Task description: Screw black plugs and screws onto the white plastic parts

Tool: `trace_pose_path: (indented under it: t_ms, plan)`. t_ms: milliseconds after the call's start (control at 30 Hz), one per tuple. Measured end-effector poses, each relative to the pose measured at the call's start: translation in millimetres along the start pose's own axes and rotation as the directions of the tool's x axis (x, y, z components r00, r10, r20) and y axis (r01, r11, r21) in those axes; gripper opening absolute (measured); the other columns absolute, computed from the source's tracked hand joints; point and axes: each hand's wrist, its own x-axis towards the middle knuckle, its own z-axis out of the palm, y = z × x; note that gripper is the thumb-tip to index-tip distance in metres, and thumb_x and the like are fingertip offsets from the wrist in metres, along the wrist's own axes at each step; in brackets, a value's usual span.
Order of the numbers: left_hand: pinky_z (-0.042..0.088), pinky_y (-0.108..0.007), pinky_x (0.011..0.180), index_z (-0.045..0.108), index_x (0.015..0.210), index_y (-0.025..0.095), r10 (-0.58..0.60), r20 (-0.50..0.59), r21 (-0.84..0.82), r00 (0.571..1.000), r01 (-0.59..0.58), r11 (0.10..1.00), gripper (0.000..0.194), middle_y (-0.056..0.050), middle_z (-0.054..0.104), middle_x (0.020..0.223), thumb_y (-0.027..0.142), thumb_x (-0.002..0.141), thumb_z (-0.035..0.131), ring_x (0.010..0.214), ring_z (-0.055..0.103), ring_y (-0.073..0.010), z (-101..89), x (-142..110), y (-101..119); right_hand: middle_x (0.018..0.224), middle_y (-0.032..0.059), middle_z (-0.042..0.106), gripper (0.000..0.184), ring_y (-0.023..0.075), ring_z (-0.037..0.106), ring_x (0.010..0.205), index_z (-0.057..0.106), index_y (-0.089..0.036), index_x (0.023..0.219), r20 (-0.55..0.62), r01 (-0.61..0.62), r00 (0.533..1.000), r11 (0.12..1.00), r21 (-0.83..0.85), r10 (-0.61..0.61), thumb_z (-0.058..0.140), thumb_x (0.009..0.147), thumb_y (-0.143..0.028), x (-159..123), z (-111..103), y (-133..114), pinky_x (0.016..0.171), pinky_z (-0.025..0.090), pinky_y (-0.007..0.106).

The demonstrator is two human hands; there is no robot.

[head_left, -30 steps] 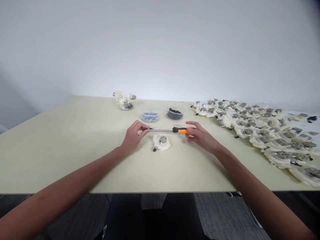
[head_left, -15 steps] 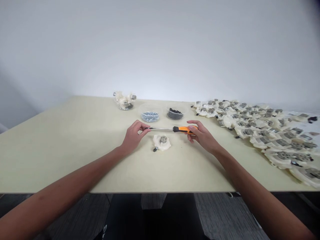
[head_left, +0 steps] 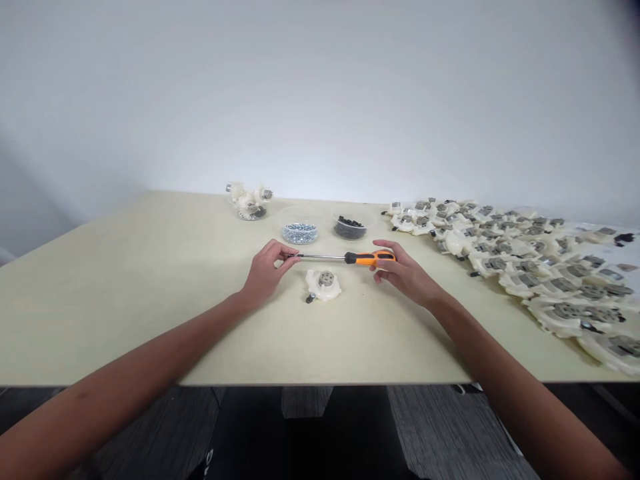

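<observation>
An orange and black screwdriver [head_left: 370, 257] lies level in the air between my two hands, its shaft pointing left. My left hand [head_left: 266, 270] is closed in a pinch at the dark tip of the shaft; whether a small screw is also between those fingers cannot be made out. Around the orange handle are the fingers of my right hand [head_left: 403, 272], thumb along its near side and index finger raised behind it. Just below the shaft, a cream plastic housing with a grey metal motor [head_left: 324, 285] rests on the table, its small black part at the lower left.
Behind the screwdriver stand a clear bowl of silvery screws [head_left: 300, 233] and a clear bowl of small black parts [head_left: 350, 228]. Farther left is a container heaped with cream housings [head_left: 249, 200]. Many motor housings [head_left: 530, 267] cover the table's right side. The table's front edge [head_left: 320, 385] runs below my forearms.
My right thumb has slid down along the screwdriver handle, showing more of its end. My left hand's pinch and the motor housing stay practically where they were.
</observation>
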Motion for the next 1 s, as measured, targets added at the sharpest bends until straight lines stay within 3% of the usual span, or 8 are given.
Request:
trace_pose_path:
  t_ms: [167,267,333,467,700,833,933,1000]
  plan:
    - [0.051,-0.029,0.074,0.065,0.088,0.02,-0.01,0.02,-0.002,1.0,0.01,1.0,0.013,-0.002,0.062,0.089,0.033,0.084,0.063,0.077,0.062,-0.0135,-0.1,0,-1,0.071,-0.0018,0.056,0.04,0.0129,0.052,0.056,0.047,-0.026,0.118,-0.056,-0.035,0.998,0.99,-0.134,0.027,0.048,0.089,-0.053,-1,2,-2,0.048,0.039,0.026]
    - [0.051,-0.029,0.073,0.066,0.088,0.02,-0.008,0.013,0.004,1.0,0.008,1.0,0.013,-0.002,0.062,0.088,0.032,0.084,0.063,0.077,0.062,-0.0138,0.3,0,0,0.083,0.0005,0.06,0.044,0.0148,0.057,0.068,0.047,-0.026,0.12,-0.042,-0.002,0.999,0.994,-0.113,-0.003,0.057,0.085,-0.05,-1,4,-3,0.057,0.046,0.029]
    - [0.051,-0.028,0.073,0.066,0.088,0.02,-0.009,0.015,0.009,1.0,0.009,1.0,0.013,-0.002,0.062,0.088,0.031,0.084,0.063,0.078,0.062,-0.0137,0.7,0,0,0.08,-0.0005,0.06,0.048,0.0144,0.057,0.067,0.045,-0.026,0.123,-0.05,0.006,0.999,0.993,-0.115,-0.012,0.061,0.083,-0.048,-1,5,-4,0.059,0.047,0.029]
    - [0.049,-0.027,0.07,0.066,0.09,0.02,0.005,0.031,0.039,1.0,-0.006,0.999,0.012,-0.001,0.061,0.088,0.031,0.085,0.062,0.075,0.06,-0.0121,1.1,0,-1,0.063,-0.002,0.056,0.044,0.0127,0.049,0.051,0.049,-0.022,0.117,-0.104,-0.061,0.994,0.969,-0.238,0.037,0.048,0.089,-0.055,-1,7,-7,0.045,0.038,0.025]
    - [0.048,-0.027,0.069,0.062,0.091,0.02,0.165,0.092,0.142,0.982,-0.177,0.974,0.014,-0.001,0.06,0.084,0.033,0.089,0.057,0.076,0.057,-0.0131,-0.2,2,-5,0.047,-0.0021,0.048,0.054,0.008,0.035,0.038,0.064,-0.015,0.09,-0.124,-0.139,0.987,0.927,-0.348,0.102,0.042,0.087,-0.064,-2,8,-12,0.038,0.026,0.023]
    - [0.047,-0.026,0.067,0.06,0.091,0.02,0.219,0.125,0.191,0.968,-0.24,0.952,0.014,-0.001,0.058,0.085,0.032,0.091,0.053,0.075,0.056,-0.0127,-2.9,8,-9,0.047,-0.0003,0.049,0.053,0.0089,0.038,0.038,0.058,-0.016,0.07,-0.197,-0.111,0.979,0.93,-0.351,0.043,0.046,0.084,-0.065,-2,2,-12,0.038,0.027,0.024]
    - [0.047,-0.027,0.071,0.06,0.092,0.02,0.23,0.067,0.229,0.971,-0.239,0.944,0.013,-0.002,0.055,0.084,0.03,0.091,0.052,0.077,0.055,-0.013,-8.7,13,-15,0.053,0.0004,0.054,0.049,0.0114,0.045,0.043,0.059,-0.018,0.074,-0.273,-0.075,0.96,0.892,-0.445,-0.056,0.045,0.085,-0.064,-5,-6,-8,0.043,0.033,0.026]
    - [0.047,-0.028,0.074,0.06,0.091,0.02,0.199,0.034,0.223,0.979,-0.201,0.954,0.012,-0.002,0.055,0.084,0.03,0.09,0.053,0.077,0.056,-0.0131,-12.9,15,-20,0.06,0.0006,0.058,0.043,0.0142,0.051,0.051,0.061,-0.021,0.081,-0.271,-0.048,0.954,0.823,-0.567,-0.131,0.046,0.086,-0.061,-7,-8,-1,0.052,0.039,0.028]
